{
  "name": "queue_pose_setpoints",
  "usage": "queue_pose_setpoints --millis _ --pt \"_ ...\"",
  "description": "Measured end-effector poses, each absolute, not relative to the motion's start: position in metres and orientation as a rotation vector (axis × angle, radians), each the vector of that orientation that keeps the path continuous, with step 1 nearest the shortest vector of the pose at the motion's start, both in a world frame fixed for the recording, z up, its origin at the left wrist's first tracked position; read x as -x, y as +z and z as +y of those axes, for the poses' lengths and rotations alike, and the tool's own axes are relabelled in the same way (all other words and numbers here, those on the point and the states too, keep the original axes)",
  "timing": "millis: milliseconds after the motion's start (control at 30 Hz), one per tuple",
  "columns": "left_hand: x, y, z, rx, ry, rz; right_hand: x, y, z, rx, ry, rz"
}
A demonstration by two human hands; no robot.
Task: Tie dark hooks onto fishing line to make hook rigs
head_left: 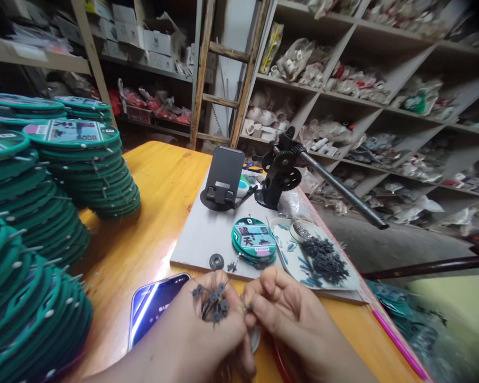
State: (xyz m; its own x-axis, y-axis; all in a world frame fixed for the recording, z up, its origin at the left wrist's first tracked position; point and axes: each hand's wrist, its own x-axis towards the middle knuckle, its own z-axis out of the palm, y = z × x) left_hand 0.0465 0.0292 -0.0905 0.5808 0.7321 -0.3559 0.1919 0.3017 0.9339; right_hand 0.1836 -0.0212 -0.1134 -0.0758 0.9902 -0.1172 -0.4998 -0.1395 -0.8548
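Near the bottom middle, my left hand (223,332) is closed around a bunch of small dark grey rubber pieces (216,303) on thin wires. Its thumb and fingertips meet those of my right hand (289,314), which is closed in a pinch on a tiny dark piece (249,306). Fingers partly cover that piece, so its kind is unclear. Below the fingertips shows part of a round greyish thing (255,338), mostly hidden. Just beyond my hands lie a small black ring (216,261), a few loose grey pieces (232,266) and a short stack of round green discs (254,240).
Tall stacks of green discs (83,159) crowd the left. A lit phone (155,306) lies by my left forearm. A white tray (281,234) holds dark grey pieces and blue bits. Behind stand a phone stand (225,170) and a black geared device (283,170) with a long handle.
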Motion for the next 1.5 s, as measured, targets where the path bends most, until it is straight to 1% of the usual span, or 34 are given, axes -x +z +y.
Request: queue_pose_setpoints --millis 100,333,633,867,1033,1500 --pt "-0.0463 -0.0904 0.0292 -1.239 0.432 0.925 -0.1841 -0.1129 -0.0229 0.887 1.533 -0.799" --pt "-0.0443 -0.0904 0.0301 -1.225 0.441 0.866 -0.186 -0.1159 -0.024 1.046 1.374 -0.879" --pt "-0.0449 -0.0862 0.03 -1.244 0.433 0.893 -0.1806 -0.1116 -0.023 0.994 1.301 -0.848" --pt "-0.0451 -0.0838 0.0301 -1.214 0.419 0.918 -0.179 -0.1146 -0.0232 1.017 1.305 -0.864" --pt "-0.0463 -0.0834 0.0284 -1.205 0.45 0.95 -0.1818 -0.1171 -0.0229 0.988 1.396 -0.873" --pt "-0.0445 -0.087 0.0292 -1.218 0.455 0.863 -0.181 -0.1162 -0.0206 0.898 1.476 -0.851"
